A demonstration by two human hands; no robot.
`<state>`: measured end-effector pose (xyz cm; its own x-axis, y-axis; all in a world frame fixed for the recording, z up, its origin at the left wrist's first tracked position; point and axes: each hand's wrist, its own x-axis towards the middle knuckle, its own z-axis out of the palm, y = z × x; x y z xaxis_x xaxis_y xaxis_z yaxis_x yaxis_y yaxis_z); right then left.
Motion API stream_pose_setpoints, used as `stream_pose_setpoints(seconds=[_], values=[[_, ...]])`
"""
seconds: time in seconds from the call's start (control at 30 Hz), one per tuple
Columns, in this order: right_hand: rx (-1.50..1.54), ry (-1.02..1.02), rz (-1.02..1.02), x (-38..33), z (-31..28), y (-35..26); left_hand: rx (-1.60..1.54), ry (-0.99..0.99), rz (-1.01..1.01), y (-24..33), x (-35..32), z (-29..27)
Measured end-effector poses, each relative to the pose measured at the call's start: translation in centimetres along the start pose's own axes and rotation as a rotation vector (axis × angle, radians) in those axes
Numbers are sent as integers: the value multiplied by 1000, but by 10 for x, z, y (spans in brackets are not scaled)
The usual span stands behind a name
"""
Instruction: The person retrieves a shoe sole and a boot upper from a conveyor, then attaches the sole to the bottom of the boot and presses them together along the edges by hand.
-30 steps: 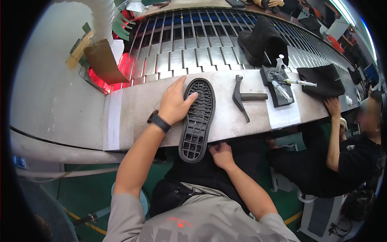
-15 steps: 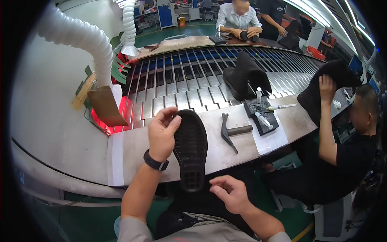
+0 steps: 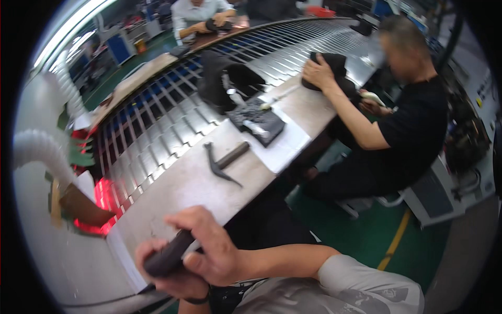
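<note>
Both hands are at a black shoe sole [image 3: 170,255], low in front of me beyond the bench's near edge. My left hand [image 3: 180,284] grips it from below, fingers closed round its far side. My right hand [image 3: 217,250] closes over it from the right, fingers across the top and thumb low. The sole is seen nearly edge-on; motion blurs it and the hands, hiding the exact contact. Ahead on the bench lies a hammer [image 3: 226,161] with a dark handle. Beyond it, a black block [image 3: 270,131] bears small clear-and-white applicators. A black boot [image 3: 213,73] stands behind the block.
The pale bench top [image 3: 183,183] borders a metal roller conveyor [image 3: 157,120]. White ducts [image 3: 39,146] and a brown flap [image 3: 83,204] by red light stand left. A co-worker [image 3: 413,125] at right holds a black boot; another person [image 3: 201,21] works across the conveyor.
My view has swung right. The sole has gone from upright and face-on to nearly edge-on and lower. My right hand, apart before, has come onto it.
</note>
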<state>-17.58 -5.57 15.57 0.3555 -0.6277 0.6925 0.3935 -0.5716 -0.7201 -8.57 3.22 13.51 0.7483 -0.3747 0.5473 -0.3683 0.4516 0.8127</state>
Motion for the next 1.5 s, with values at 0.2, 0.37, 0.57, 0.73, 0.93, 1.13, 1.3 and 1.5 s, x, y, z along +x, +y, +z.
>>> stream_pose_setpoints(seconds=[0.2,0.37,0.57,0.73,0.93,1.13,1.3,1.5], values=[[69,-131,-97,-38,-19,-8,-284,-159,147,23,-38,-21],[77,-213,-10,-77,-27,-11,-62,-607,30,38,-46,-39],[127,-82,158,-96,-21,0,-140,-693,7,13,-61,-48],[63,-120,10,-75,-28,-12,-106,-491,-41,23,-63,-41],[170,-51,-81,-18,-21,12,377,-481,232,22,38,-63],[-503,-38,-53,29,-54,107,-177,-374,-548,-69,181,-72],[-645,-197,85,28,-100,172,536,-365,-702,-162,164,-75],[-565,-184,50,21,-110,174,389,-275,-415,-196,140,-93]])
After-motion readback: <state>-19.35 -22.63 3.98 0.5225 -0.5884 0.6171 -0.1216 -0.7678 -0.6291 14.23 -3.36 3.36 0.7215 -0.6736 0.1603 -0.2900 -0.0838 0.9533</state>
